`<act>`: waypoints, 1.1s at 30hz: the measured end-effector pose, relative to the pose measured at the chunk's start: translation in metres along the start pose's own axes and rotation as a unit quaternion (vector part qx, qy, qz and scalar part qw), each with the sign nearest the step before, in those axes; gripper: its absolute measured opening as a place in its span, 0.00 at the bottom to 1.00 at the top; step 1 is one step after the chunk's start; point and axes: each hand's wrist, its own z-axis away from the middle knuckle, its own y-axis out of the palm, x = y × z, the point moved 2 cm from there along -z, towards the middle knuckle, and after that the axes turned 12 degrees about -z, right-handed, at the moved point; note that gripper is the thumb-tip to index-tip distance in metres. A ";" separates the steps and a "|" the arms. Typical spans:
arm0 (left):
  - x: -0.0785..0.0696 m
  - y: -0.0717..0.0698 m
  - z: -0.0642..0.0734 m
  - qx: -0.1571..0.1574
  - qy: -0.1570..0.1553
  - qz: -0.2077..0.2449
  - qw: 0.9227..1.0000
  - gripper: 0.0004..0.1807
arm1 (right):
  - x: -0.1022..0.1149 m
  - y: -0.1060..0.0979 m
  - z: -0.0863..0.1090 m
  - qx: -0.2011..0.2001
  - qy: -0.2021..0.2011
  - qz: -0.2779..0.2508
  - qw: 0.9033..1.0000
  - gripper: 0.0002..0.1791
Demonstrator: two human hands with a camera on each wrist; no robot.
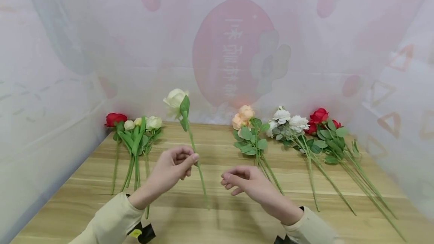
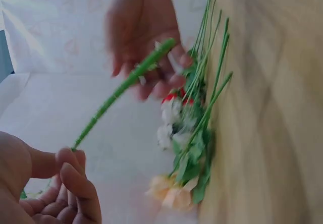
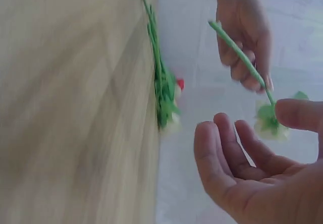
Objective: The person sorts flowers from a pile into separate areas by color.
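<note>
My left hand (image 1: 174, 166) pinches the green stem of a pale cream rose (image 1: 176, 99) between thumb and fingers. The flower stands upright above the table, its head tilted left and the stem end hanging below the hand. In the left wrist view the bare lower stem (image 2: 123, 90) points toward the other hand. To the right of the stem my right hand (image 1: 252, 183) hovers, fingers loosely bent and apart from the flower. Nothing lies between its thumb and fingers in the right wrist view, where the rose head (image 3: 271, 120) shows beyond the thumb.
On the wooden table (image 1: 203, 229) at left lie a red flower (image 1: 116, 119) and several cream blooms (image 1: 154, 122). Toward the right lie peach roses (image 1: 245, 116), white roses (image 1: 283, 116) and red roses (image 1: 319, 116), stems toward me. A printed curtain (image 1: 305, 67) encloses the back and sides.
</note>
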 end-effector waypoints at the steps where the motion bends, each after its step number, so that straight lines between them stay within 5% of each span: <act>1: 0.000 0.005 0.001 0.008 0.002 0.006 1.000 0.11 | -0.001 0.005 0.000 0.012 0.006 -0.017 1.000 0.20; 7: 0.001 0.024 0.007 0.040 0.015 0.028 0.999 0.12 | -0.006 0.026 -0.002 0.061 0.022 -0.051 0.997 0.17; 13: -0.001 0.026 0.007 0.062 0.031 0.016 0.997 0.13 | -0.015 0.031 -0.006 0.050 -0.032 -0.017 0.998 0.09; 17: -0.004 0.012 0.005 0.111 0.029 -0.032 0.993 0.14 | -0.016 0.029 -0.011 0.020 -0.076 0.016 0.997 0.06; 22: 0.002 -0.015 0.001 0.134 0.019 -0.109 0.985 0.14 | -0.007 0.011 -0.028 -0.069 -0.100 0.086 0.989 0.05; 28: 0.018 -0.044 0.003 0.127 0.018 -0.184 0.975 0.12 | 0.004 -0.018 -0.059 -0.129 -0.062 0.165 0.976 0.05; 33: 0.030 -0.057 0.008 0.123 -0.002 -0.214 0.969 0.09 | 0.000 -0.029 -0.086 -0.108 -0.028 0.245 0.963 0.15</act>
